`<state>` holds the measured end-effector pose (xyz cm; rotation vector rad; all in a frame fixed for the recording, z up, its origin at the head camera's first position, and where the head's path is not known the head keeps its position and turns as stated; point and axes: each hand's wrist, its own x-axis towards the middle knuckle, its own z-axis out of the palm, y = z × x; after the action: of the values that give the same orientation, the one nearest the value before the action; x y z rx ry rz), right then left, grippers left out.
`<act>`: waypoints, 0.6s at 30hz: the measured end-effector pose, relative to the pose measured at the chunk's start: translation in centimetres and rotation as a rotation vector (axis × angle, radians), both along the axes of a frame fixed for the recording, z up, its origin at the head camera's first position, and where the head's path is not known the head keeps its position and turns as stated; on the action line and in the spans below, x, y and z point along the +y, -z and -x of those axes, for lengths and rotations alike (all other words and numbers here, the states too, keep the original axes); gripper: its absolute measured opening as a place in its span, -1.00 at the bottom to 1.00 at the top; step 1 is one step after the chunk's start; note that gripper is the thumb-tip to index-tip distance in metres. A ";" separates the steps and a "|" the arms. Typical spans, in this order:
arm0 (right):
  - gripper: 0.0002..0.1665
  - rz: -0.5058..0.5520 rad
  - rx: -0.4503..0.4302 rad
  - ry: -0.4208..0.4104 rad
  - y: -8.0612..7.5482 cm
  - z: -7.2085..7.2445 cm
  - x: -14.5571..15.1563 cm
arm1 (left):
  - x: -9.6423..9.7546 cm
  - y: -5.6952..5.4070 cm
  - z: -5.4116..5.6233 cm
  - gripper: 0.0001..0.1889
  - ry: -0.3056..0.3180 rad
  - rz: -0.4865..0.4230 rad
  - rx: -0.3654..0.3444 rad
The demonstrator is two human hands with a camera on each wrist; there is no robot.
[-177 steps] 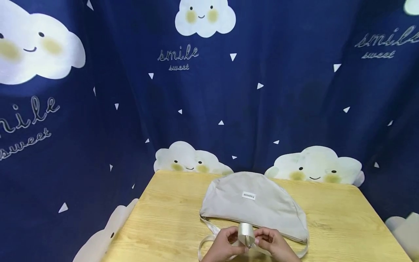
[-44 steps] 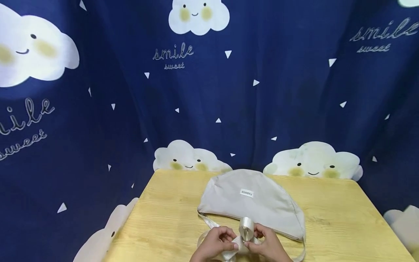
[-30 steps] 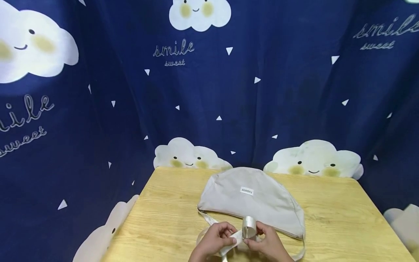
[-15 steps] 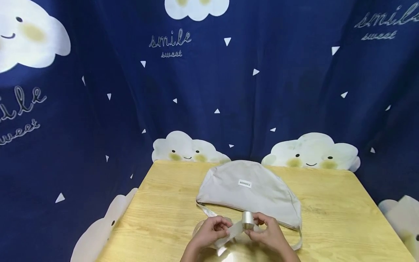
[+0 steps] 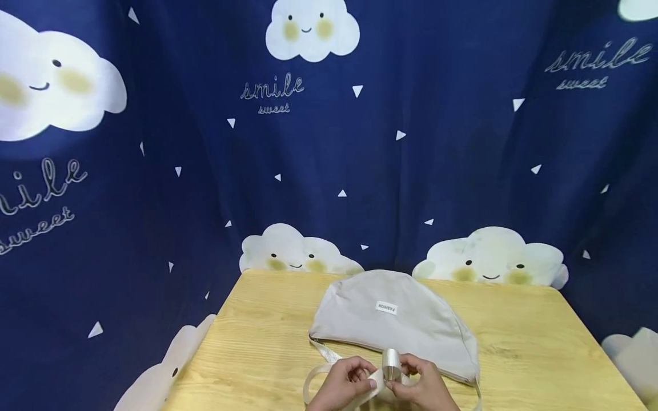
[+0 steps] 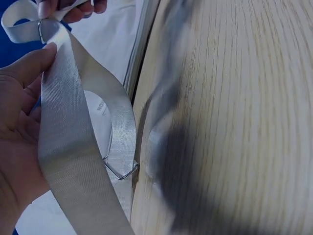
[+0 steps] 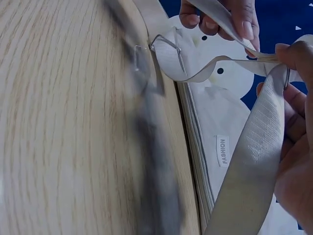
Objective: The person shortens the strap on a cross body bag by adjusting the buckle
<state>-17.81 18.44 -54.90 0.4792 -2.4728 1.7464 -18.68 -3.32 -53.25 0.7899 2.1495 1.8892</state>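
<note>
A beige half-moon bag with a small FASHION label lies on the wooden table. Its pale webbing strap stands up in a loop between both hands. My left hand grips the strap, thumb lying along its flat side in the left wrist view. My right hand pinches the strap at a thin metal slider, with the thumb right at the wire. A second metal ring sits lower on a slack strap bend, touched by neither hand. The bag's zipper edge faces me.
The wooden table spreads to both sides of the bag. Behind it hangs a dark blue curtain printed with clouds. Slack strap curves left of my left hand.
The hands pulled a little apart with strap stretched between them, then came closer again. The raised loop has turned and changed shape. The bag stays in place while the head view tilts.
</note>
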 end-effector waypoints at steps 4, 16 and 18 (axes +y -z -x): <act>-0.64 -0.010 -0.009 -0.013 -0.2 -0.1 -0.5 | -0.2 -0.9 -0.6 -0.85 -0.017 0.009 0.023; -0.48 -0.065 0.171 -0.004 0.9 0.6 -0.5 | 0.0 1.7 1.4 -0.88 -0.053 0.021 0.002; -0.47 -0.061 0.189 -0.006 0.7 0.5 -0.6 | -0.1 1.6 1.4 -0.88 -0.046 0.017 -0.005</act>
<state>-18.27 17.88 -55.64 0.6256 -2.4001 1.5514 -20.09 -3.44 -54.89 0.7378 2.1966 1.8897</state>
